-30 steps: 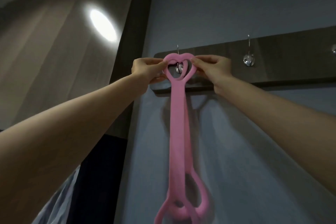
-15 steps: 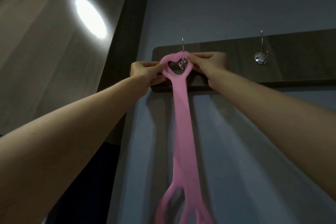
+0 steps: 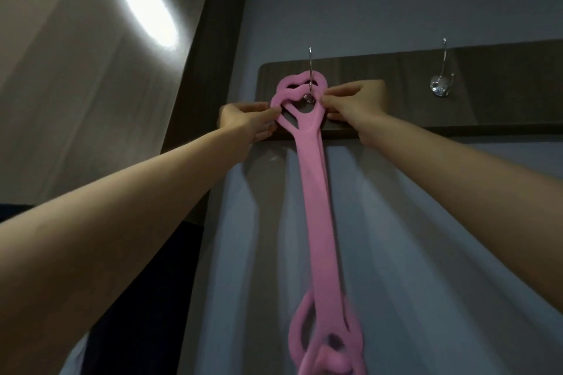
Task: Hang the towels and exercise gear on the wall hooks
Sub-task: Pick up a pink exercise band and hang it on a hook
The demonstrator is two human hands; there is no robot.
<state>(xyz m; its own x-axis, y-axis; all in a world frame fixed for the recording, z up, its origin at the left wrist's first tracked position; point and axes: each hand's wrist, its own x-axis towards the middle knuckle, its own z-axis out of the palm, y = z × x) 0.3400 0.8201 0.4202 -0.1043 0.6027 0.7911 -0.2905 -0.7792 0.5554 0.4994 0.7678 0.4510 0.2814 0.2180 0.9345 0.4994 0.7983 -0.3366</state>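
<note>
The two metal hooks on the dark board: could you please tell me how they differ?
The left hook holds the looped end of the pink band; the right hook carries nothing. The left hand and right hand pinch the band beside the left hook; the right hook stands untouched. Both are shiny metal on one dark board.

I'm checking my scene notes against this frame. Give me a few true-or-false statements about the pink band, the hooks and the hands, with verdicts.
1. The left hand and the right hand both pinch the top loops of the pink band. True.
2. The right hook carries the band. False: it is bare, and the loops are at the left hook.
3. The band's lower end hangs down along the wall. True.
4. A towel hangs from the wooden board. False: no towel is in view.
</note>
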